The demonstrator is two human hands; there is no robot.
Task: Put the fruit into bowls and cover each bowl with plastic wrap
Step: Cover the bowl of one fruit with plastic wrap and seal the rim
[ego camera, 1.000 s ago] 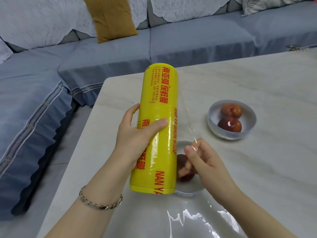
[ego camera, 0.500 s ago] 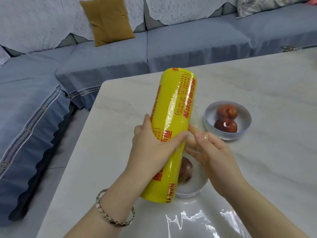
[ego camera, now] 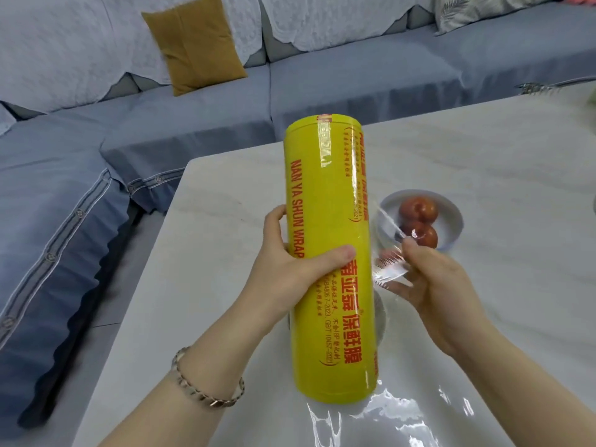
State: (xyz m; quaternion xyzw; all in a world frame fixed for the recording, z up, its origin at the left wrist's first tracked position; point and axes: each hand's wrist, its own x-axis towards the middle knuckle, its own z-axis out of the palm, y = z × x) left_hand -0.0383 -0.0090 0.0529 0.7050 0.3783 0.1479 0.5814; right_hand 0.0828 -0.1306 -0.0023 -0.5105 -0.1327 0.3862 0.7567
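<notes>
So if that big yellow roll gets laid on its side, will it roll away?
Probably: the roll is a smooth round tube and the table looks flat and glossy. It likely feels heavy, being thick enough to fill the left hand. The film the right hand pinches looks floppy.

The roll of plastic wrap (ego camera: 329, 253) hides nearly all of the near bowl (ego camera: 382, 321). Only a sliver of rim shows at the roll's right, and the bowl's contents cannot be seen. The left hand (ego camera: 283, 279) has most of its fingers behind the roll. The film (ego camera: 387, 266) pinched by the right hand (ego camera: 445, 291) blurs that hand's fingertips. The roll's small print is unreadable. The picture's bottom edge cuts off a loose sheet (ego camera: 387, 421).
</notes>
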